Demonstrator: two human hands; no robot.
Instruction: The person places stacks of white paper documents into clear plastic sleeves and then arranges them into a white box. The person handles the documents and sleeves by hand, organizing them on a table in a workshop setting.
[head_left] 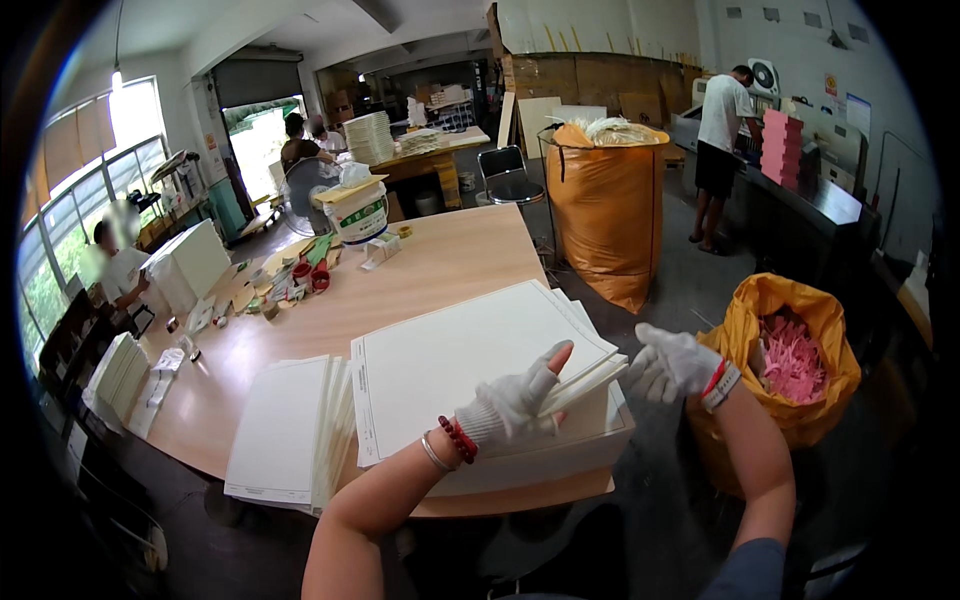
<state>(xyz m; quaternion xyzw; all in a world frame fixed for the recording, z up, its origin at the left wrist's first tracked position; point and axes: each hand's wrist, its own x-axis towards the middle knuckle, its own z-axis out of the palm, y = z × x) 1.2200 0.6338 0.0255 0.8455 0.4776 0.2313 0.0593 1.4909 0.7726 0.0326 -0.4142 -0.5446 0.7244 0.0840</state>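
Note:
A thick stack of large white card sheets (470,350) with thin printed border lines lies at the near edge of the table. My left hand (512,402), in a white glove with bare fingertips showing, grips a few sheets at the stack's near right side, thumb above and the other fingers partly hidden. Those sheets' edges (590,384) fan slightly apart. Just off the stack's right corner is my gloved right hand (676,364), its fingers loosely bent and apart, with nothing visible in them. A second, fanned pile of white sheets (280,425) lies to the left.
Right of the table, an orange sack (835,375) holds pink paper scraps; a taller orange sack (605,220) stands behind. Tape rolls and scraps (290,278), a white bucket (357,212) and a white block (190,262) occupy the table's far left. One person (722,130) stands far right; others sit far left.

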